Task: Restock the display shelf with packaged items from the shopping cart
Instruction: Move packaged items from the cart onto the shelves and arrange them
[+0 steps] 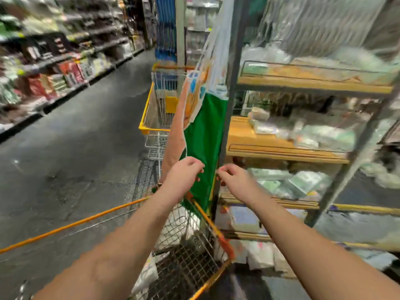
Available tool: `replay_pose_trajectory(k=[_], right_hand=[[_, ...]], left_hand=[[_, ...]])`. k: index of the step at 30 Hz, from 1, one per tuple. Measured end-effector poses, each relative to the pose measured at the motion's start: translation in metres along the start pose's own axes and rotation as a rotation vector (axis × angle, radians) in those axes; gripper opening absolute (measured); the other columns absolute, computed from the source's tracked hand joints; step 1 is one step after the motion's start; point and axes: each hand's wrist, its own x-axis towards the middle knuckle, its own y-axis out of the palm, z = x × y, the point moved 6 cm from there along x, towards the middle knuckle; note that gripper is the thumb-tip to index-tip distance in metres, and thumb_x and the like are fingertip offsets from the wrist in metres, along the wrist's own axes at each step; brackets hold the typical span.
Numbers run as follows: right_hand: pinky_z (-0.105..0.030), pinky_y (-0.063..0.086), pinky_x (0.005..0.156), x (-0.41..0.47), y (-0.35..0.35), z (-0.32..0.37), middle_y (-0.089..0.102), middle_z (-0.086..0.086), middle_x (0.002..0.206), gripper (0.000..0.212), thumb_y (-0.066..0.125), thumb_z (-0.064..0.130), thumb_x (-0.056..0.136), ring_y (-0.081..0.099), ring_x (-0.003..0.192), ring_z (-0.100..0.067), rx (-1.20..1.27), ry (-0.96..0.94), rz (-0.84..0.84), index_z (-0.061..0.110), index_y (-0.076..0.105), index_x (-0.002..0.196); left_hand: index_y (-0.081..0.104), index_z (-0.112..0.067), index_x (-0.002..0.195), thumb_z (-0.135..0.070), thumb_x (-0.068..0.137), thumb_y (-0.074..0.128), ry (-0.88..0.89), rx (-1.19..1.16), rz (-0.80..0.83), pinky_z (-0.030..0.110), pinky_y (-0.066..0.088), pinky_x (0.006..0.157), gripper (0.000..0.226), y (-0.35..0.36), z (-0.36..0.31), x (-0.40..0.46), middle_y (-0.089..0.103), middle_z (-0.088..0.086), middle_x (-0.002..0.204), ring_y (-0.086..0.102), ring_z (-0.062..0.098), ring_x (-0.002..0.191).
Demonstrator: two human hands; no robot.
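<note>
A tall packaged item (203, 131), green below and printed orange and white above, stands upright over the shopping cart (218, 232). My left hand (184, 172) pinches its lower left edge. My right hand (232, 176) pinches its lower right edge. Both arms reach forward over the cart's wire basket, which holds white packets low down. The display shelf (287, 152) with wooden boards and a grey metal frame stands just right of the item, stocked with clear-wrapped packs. The view is blurred by motion.
A second yellow-rimmed cart (151, 118) stands ahead in the aisle. Stocked shelves (54, 68) line the left side across a dark floor (75, 148). A grey shelf upright (229, 105) rises right behind the item.
</note>
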Motion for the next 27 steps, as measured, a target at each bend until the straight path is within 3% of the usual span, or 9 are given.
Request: replay_pose_trajectory(k=[4, 7, 12, 15, 18, 22, 27], right_hand=[[-0.026, 0.038, 0.072, 0.024, -0.079, -0.041, 0.066, 0.008, 0.093, 0.013, 0.053, 0.032, 0.096, 0.061, 0.094, -0.017, -0.028, 0.001, -0.093, 0.028, 0.065, 0.096], [-0.025, 0.032, 0.071, 0.048, -0.143, -0.082, 0.062, 0.010, 0.094, 0.017, 0.052, 0.034, 0.097, 0.054, 0.090, -0.012, -0.066, 0.029, -0.147, 0.026, 0.066, 0.102], [-0.030, 0.047, 0.074, 0.090, -0.219, -0.140, 0.068, 0.007, 0.097, 0.015, 0.050, 0.030, 0.095, 0.061, 0.087, -0.016, -0.070, 0.053, -0.225, 0.034, 0.063, 0.098], [-0.027, 0.040, 0.069, 0.112, -0.253, -0.167, 0.067, 0.003, 0.097, 0.021, 0.049, 0.020, 0.094, 0.058, 0.080, -0.016, -0.095, 0.052, -0.251, 0.024, 0.066, 0.105], [-0.025, 0.038, 0.077, 0.137, -0.273, -0.183, 0.061, -0.002, 0.111, 0.026, 0.049, 0.017, 0.094, 0.057, 0.095, -0.019, -0.178, 0.019, -0.257, 0.019, 0.062, 0.117], [-0.032, 0.035, 0.102, 0.184, -0.280, -0.195, 0.050, -0.008, 0.130, 0.051, 0.052, 0.013, 0.089, 0.047, 0.123, -0.027, -0.350, -0.008, -0.143, 0.020, 0.047, 0.139], [-0.036, 0.039, 0.099, 0.223, -0.279, -0.192, 0.043, -0.009, 0.126, 0.072, 0.048, 0.011, 0.088, 0.042, 0.120, -0.028, -0.545, -0.038, -0.035, 0.030, 0.021, 0.153]], left_hand=[[0.068, -0.028, 0.084, -0.040, 0.084, 0.054, 0.083, 0.073, 0.053, 0.037, 0.051, 0.088, 0.019, 0.068, -0.044, 0.033, 0.071, -0.005, 0.095, 0.066, 0.019, 0.090], [0.065, -0.027, 0.087, -0.033, 0.092, 0.054, 0.147, 0.150, 0.102, 0.022, 0.045, 0.076, 0.014, 0.130, -0.082, 0.062, 0.068, -0.004, 0.099, 0.060, 0.015, 0.094], [0.059, -0.031, 0.090, -0.034, 0.093, 0.053, 0.201, 0.347, 0.143, 0.027, 0.037, 0.070, 0.007, 0.205, -0.122, 0.115, 0.062, -0.005, 0.096, 0.056, 0.017, 0.091], [0.058, -0.026, 0.090, -0.031, 0.096, 0.051, 0.187, 0.426, 0.129, 0.027, 0.035, 0.069, 0.010, 0.243, -0.130, 0.155, 0.057, -0.003, 0.090, 0.056, 0.020, 0.091], [0.060, -0.021, 0.090, -0.027, 0.093, 0.056, 0.216, 0.540, 0.090, 0.026, 0.035, 0.072, 0.009, 0.268, -0.131, 0.195, 0.055, 0.000, 0.096, 0.055, 0.022, 0.095], [0.062, -0.014, 0.115, -0.026, 0.091, 0.058, 0.260, 0.764, 0.019, 0.036, 0.044, 0.091, 0.027, 0.285, -0.127, 0.250, 0.055, 0.009, 0.122, 0.050, 0.029, 0.114], [0.048, -0.019, 0.132, -0.034, 0.090, 0.056, 0.303, 1.048, -0.029, 0.042, 0.042, 0.096, 0.045, 0.302, -0.126, 0.287, 0.052, 0.009, 0.131, 0.046, 0.030, 0.119]])
